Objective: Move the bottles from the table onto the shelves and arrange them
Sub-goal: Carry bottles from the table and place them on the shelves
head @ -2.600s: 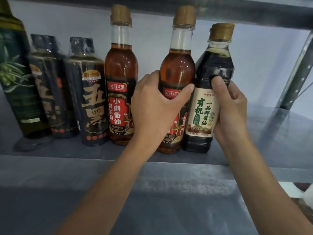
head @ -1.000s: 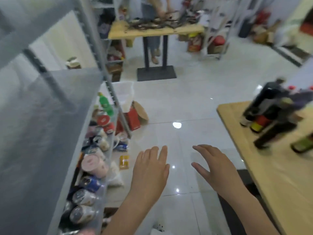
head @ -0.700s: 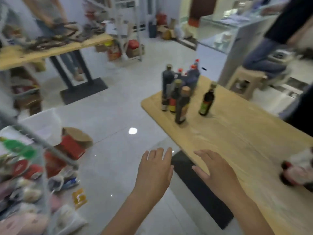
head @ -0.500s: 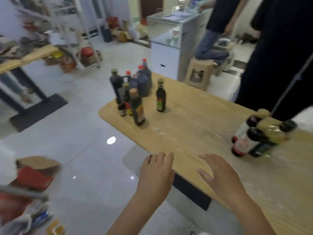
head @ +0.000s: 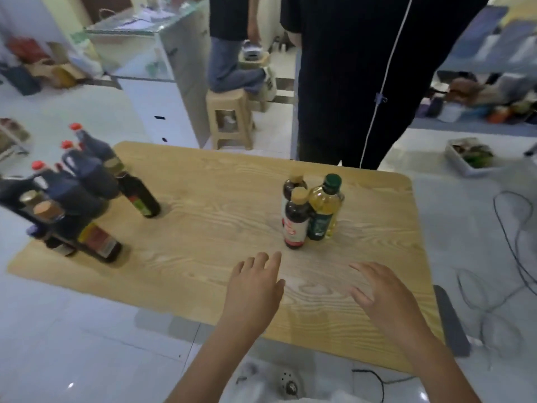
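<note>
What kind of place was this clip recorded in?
Probably a staged workroom or data-collection room, not a home kitchen. Condiment bottles stand grouped on a bare light wooden table, loose black cables trail over the white tiled floor, and boxes and clutter sit along the walls.

No text can be read. The red-and-white label (head: 295, 232) on the near dark bottle (head: 296, 219) and the green label (head: 319, 226) on the oil bottle (head: 325, 206) are too blurred.

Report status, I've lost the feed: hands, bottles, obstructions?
Left hand and right hand open, empty, over table. Three bottles just ahead. Nothing between.
</note>
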Available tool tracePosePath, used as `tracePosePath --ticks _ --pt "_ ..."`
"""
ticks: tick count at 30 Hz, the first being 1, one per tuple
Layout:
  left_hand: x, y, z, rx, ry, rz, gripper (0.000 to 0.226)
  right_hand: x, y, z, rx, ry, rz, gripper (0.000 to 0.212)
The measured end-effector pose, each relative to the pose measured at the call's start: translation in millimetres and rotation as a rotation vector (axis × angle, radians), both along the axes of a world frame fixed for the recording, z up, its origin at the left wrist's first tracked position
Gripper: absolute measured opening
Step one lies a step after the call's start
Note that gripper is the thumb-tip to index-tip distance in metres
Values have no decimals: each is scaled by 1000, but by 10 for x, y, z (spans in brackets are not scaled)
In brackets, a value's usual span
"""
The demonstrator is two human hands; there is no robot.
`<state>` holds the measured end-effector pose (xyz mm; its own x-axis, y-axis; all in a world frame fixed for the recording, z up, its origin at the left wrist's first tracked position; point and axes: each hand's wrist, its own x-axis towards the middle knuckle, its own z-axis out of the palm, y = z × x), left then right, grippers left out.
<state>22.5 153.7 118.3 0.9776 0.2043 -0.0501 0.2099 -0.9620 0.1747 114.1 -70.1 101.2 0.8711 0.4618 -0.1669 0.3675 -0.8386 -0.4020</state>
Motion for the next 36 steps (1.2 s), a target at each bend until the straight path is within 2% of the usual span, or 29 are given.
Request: tracePosePath --ticks 11,17,21,26,29,36 --pt "995 425 -65 -68 5 2 64 501 154 -189 85 75 -134 53" --pt "1539 498 -243 -220 64 -54 76 994 572 -361 276 96 -288 87" --pt "1722 507 -353 -368 64 -24 75 1335 949 -561 485 158 -431 103" --pt "1809 543 -441 -522 56 5 63 1553 1296 -698 656 119 -524 95" --pt "1816 573 -448 -509 41 -5 59 1564 1251 -700 599 59 -541 92" --pt "1689 614 -436 -432 2 -43 63 1362 1044 -655 551 58 -493 91"
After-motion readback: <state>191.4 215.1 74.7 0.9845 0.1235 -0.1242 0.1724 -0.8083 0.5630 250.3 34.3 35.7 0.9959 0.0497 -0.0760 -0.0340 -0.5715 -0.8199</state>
